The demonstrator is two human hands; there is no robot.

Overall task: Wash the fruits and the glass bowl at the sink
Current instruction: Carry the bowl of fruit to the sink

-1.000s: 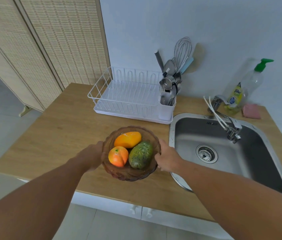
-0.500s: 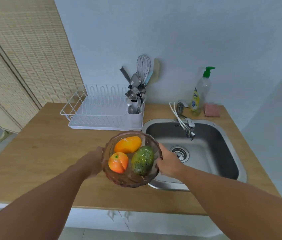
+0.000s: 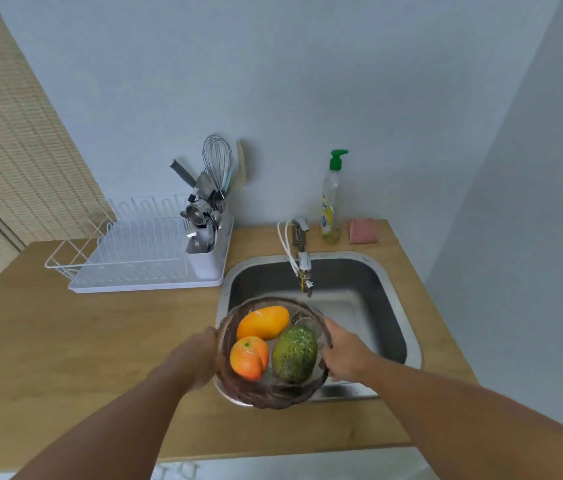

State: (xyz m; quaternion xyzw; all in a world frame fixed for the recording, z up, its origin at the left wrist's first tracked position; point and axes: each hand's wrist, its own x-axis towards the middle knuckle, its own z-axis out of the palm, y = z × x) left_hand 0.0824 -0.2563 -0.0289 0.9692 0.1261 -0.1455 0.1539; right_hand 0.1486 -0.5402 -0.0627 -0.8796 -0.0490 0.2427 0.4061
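Note:
A brown-tinted glass bowl (image 3: 268,393) hangs over the front left corner of the steel sink (image 3: 391,299). In it lie a yellow-orange mango (image 3: 262,322), a round orange fruit (image 3: 249,357) and a speckled green fruit (image 3: 294,355). My left hand (image 3: 200,358) grips the bowl's left rim. Gripping the right rim is my right hand (image 3: 344,353). The tap (image 3: 302,265) points into the sink just beyond the bowl; no water runs from it.
A white dish rack (image 3: 134,254) with a holder of utensils (image 3: 207,216) stands left of the sink on the wooden counter (image 3: 83,341). A dish soap bottle (image 3: 331,202) and a pink sponge (image 3: 363,231) sit behind the tap. A wall closes the right side.
Both hands have carried the bowl with the fruits to the right, from over the counter to over the sink's front left corner. The view has swung right with it.

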